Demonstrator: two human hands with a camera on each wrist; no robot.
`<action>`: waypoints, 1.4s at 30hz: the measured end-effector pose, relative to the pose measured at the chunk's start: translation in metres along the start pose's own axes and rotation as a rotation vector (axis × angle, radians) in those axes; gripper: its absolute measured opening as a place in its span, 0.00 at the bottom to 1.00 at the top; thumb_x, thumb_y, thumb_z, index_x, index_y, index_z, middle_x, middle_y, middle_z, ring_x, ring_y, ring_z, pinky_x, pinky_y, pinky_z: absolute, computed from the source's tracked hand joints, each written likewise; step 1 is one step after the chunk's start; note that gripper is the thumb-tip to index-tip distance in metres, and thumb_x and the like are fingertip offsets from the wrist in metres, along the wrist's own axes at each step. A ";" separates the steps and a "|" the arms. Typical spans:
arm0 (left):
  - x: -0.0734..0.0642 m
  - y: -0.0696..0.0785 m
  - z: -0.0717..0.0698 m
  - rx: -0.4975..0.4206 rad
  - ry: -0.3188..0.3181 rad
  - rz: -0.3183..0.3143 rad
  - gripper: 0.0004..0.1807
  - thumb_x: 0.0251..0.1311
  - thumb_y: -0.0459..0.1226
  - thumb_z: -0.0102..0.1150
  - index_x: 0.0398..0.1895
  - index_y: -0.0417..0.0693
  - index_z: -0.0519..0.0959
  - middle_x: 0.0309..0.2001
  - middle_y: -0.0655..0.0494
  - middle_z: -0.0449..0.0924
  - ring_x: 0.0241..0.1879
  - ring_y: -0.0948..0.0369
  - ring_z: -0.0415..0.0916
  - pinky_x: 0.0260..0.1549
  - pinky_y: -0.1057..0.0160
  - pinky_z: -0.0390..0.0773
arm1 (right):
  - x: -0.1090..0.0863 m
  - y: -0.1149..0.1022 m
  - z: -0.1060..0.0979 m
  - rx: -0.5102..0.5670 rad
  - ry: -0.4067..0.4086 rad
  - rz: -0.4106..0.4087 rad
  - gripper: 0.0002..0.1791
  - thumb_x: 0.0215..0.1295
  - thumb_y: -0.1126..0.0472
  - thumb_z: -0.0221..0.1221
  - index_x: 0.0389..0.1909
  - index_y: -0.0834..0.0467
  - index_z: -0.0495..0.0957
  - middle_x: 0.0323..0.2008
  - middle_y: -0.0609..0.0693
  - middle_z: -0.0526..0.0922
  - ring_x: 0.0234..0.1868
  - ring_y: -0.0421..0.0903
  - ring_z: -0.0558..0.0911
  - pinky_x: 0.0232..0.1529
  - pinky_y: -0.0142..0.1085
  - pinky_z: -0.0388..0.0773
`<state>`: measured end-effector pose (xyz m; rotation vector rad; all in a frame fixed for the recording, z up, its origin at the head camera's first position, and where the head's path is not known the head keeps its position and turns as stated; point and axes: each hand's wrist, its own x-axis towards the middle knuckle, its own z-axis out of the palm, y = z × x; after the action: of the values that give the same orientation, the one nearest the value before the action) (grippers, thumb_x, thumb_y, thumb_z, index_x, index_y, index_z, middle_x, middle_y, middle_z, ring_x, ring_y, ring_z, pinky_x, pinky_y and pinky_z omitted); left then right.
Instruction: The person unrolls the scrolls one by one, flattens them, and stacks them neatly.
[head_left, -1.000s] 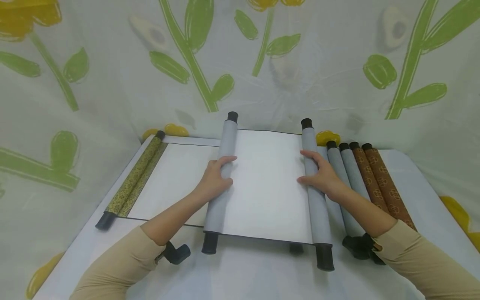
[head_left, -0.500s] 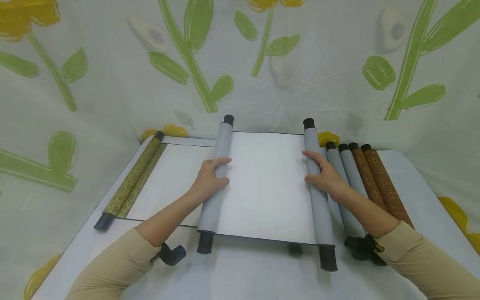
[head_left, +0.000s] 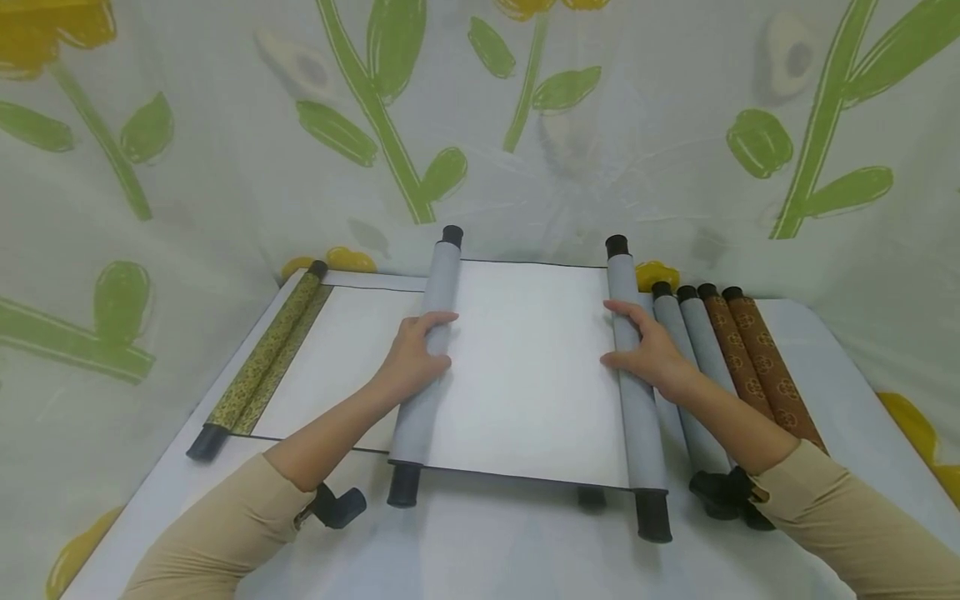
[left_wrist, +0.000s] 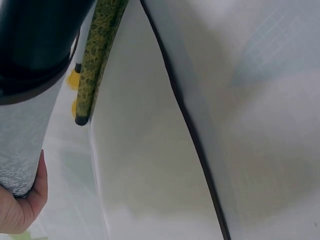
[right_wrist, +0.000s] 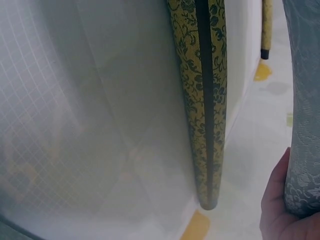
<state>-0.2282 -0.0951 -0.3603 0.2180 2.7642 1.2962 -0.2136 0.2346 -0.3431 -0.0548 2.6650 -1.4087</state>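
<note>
In the head view a grey-bordered scroll [head_left: 528,367] is partly unrolled, white paper showing between two grey rollers with black knobs. My left hand [head_left: 412,354] grips the left roller [head_left: 415,425], fingers and thumb around it. My right hand [head_left: 651,354] holds the right roller [head_left: 643,442] likewise. The held scroll is raised above another scroll [head_left: 337,358], which lies spread with a yellow-green patterned roller [head_left: 262,358] at its left. In the right wrist view a second patterned roller [right_wrist: 215,115] stands below the grey roll [right_wrist: 306,100]; the held scroll hides it from the head view.
To the right lie two rolled grey scrolls [head_left: 707,375] and two brown flower-patterned ones [head_left: 780,379], side by side beneath my right forearm. The white table [head_left: 480,558] meets a flower-print curtain [head_left: 645,167] at the back.
My left hand has moved left with its roller, and the paper between the rollers shows wider. The right hand has shifted only slightly. The scrolls on the table stay where they were.
</note>
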 end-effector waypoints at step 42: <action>-0.001 -0.015 -0.024 0.050 -0.053 -0.055 0.28 0.60 0.31 0.46 0.66 0.54 0.67 0.54 0.37 0.60 0.50 0.45 0.63 0.43 0.48 0.70 | -0.002 0.012 -0.015 0.057 -0.018 -0.060 0.43 0.53 0.75 0.53 0.72 0.57 0.53 0.73 0.64 0.43 0.71 0.63 0.44 0.65 0.63 0.46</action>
<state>-0.2323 -0.1234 -0.3565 0.1753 2.7407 1.1917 -0.2130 0.2536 -0.3442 -0.1428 2.6280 -1.4939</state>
